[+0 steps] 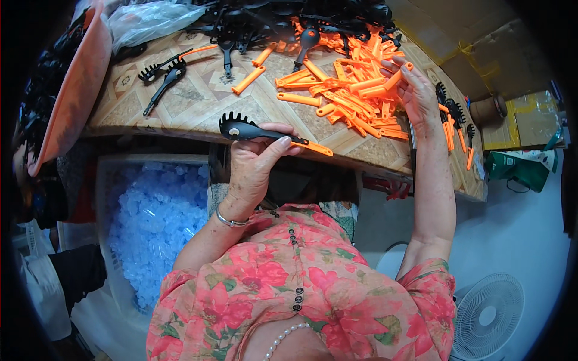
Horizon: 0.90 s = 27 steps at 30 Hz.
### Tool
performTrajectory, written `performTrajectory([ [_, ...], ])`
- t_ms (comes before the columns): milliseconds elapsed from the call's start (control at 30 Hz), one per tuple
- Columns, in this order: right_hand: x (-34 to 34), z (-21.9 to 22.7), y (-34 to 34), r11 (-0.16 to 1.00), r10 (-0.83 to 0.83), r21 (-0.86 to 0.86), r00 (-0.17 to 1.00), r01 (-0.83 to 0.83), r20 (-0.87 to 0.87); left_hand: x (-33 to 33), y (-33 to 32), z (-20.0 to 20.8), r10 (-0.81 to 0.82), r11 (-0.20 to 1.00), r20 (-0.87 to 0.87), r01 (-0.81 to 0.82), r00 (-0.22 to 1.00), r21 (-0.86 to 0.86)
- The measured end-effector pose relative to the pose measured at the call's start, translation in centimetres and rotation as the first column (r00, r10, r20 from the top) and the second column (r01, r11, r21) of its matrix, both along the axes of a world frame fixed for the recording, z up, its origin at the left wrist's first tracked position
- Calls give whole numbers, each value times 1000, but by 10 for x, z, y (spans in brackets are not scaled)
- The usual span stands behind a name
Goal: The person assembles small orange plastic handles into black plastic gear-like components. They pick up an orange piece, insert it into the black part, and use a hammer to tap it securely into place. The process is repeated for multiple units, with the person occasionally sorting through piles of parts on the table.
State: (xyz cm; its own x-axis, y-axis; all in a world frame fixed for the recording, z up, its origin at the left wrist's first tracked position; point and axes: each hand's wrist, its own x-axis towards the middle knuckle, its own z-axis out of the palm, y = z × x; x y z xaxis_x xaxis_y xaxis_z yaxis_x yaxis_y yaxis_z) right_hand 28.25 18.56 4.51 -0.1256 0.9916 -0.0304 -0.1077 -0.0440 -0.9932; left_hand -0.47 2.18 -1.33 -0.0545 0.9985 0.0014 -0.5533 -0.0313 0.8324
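My left hand (256, 165) is closed on a black pasta server (247, 129), held level just off the table's front edge. Its toothed head points left, and an orange handle piece (317, 148) shows at its right end. Over the right side of the table, my right hand (418, 96) pinches an orange handle (397, 76) between thumb and fingers. Below that hand spreads a heap of loose orange handles (355, 102). Another black pasta server (164, 88) lies on the left of the wood-patterned table (198, 114).
Black utensil heads pile up along the back, near a clear plastic bag (153, 23). A pink basin (75, 84) of black pieces stands far left. Several orange-handled servers (460, 123) lie at the right edge. Below are a bin of bluish clear pieces (150, 222) and a fan (489, 314).
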Motion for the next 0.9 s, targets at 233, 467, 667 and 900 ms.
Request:
performTrajectory([
  [233,20,-2,-32,952,-302,162,888,261,345,0,0,-2,-30,1000,-36,30,999,2],
  [467,-37,-5,-109,992,0,124,1000,2,-12,9,-7,-2,-15,999,52,17,999,-38],
  [667,-91,-43,-164,966,-32,257,970,-33,242,10,-16,-6,-41,999,162,42,986,2],
  [900,-91,-40,-183,804,-210,544,742,-239,637,12,-28,-11,-48,999,116,47,992,7],
])
